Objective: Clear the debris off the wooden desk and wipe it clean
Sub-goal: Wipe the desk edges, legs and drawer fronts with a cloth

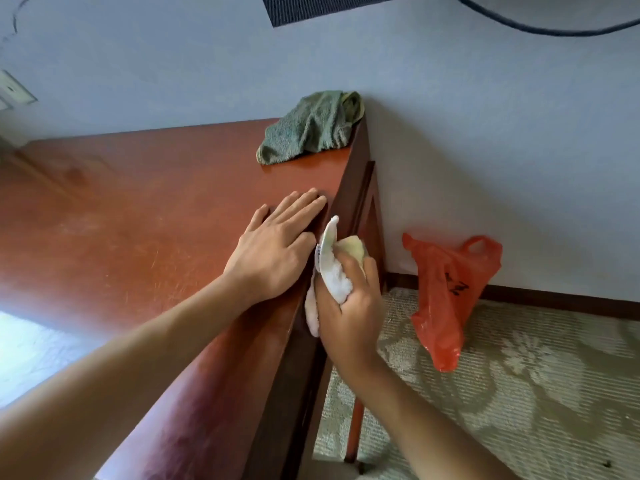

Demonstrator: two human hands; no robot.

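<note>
Desk: the wooden desk (149, 216) fills the left of the view, reddish-brown and glossy, its top scuffed with pale scratches; its right edge runs down toward me beside the patterned carpet (519, 393).
Left hand: the left hand (277, 247) lies flat on the desk top just beside the right edge, fingers straight and together, holding nothing, its grip fully open.
Right hand: the right hand (349, 303) hangs off the desk's edge with its grip closed round a bunched white cloth (334, 275), with something pale yellow-green bunched in it that I cannot make out.
Cloth position: the white cloth sits against the desk's right edge, touching the wood just below the left hand's little finger.
Spare towel: a crumpled green towel (311, 129) rests on the far right corner of the desk, against the wall.
Bag: an orange plastic bag (446, 292) slumps on the carpet by the wall, well apart from the desk leg.
Step, as I judge it: sweeping debris off the edge into the cloth, or wiping that edge; I see no loose debris on the top.
Handling: the cloth looks soft, light and limp, so it wants bunching in the palm as it is now; a loose tail hangs below the fist and could drag.
</note>
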